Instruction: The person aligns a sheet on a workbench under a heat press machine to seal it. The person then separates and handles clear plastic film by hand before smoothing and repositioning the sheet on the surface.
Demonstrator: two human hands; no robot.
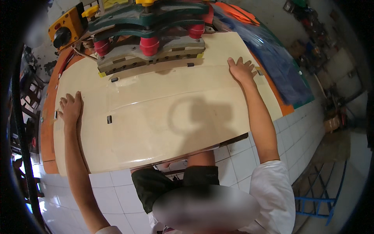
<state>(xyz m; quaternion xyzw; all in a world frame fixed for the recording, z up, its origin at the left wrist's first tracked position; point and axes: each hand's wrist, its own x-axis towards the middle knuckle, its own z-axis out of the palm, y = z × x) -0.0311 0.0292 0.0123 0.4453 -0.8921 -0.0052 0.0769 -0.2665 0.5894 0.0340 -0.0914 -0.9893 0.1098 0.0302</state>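
A large cream-coloured sheet (148,128) covers most of the worktable before me. My left hand (71,108) lies on its left part, fingers spread, near a small dark clip-like piece at the edge. Farther off, my right hand (242,71) rests with fingers apart on the right part of the sheet. Both hands hold nothing. Small dark rectangular pieces (109,119) sit on the sheet. Over its far edge stands a green clamping press (150,23) with red cylindrical insulators (149,46) and a grey metal bar (152,58).
A yellow control box (67,28) with a black knob stands at the far left. Clear blue-tinted plastic sheeting (269,58) and orange cloth (237,12) lie on the right. The orange tabletop (48,136) shows at the left. A blue metal frame (317,201) stands on the floor at lower right.
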